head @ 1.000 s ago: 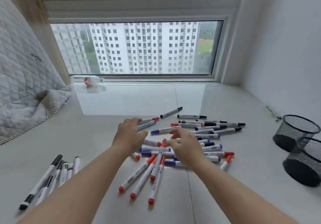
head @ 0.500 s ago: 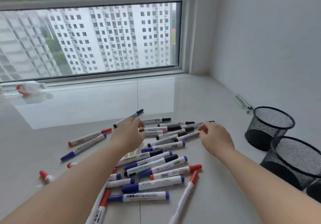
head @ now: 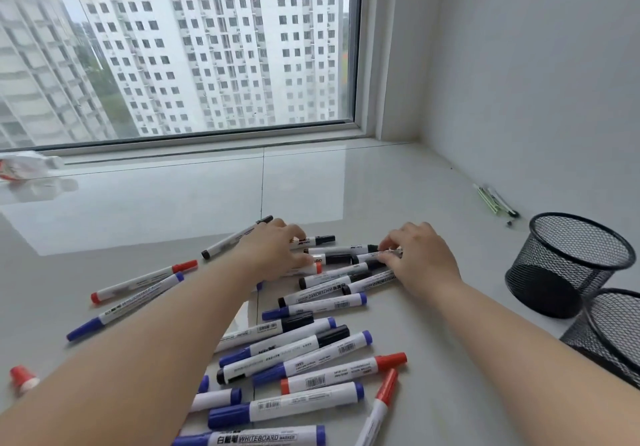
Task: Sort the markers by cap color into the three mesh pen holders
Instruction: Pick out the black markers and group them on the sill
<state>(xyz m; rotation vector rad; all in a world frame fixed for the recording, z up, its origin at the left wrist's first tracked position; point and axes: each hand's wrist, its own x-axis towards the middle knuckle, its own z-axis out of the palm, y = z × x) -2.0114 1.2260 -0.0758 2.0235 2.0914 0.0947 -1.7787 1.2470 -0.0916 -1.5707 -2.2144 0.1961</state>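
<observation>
On pale sill (head: 346, 186) under window: markers (head: 311, 352) scattered, mixed red, blue, black, unsorted. At right, two mesh holders (head: 568, 265) visible, seemingly empty; third unseen. Left hand (head: 277, 255) fingers curled over far markers; right hand (head: 415, 255) fingertips pinching black-capped ones. Nearly everything left.

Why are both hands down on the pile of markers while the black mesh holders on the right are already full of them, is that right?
Not quite. The head view shows both hands, left and right, on the pile of markers, but the mesh holders on the right show no markers inside; the near one is partly cut off by the frame.
</observation>
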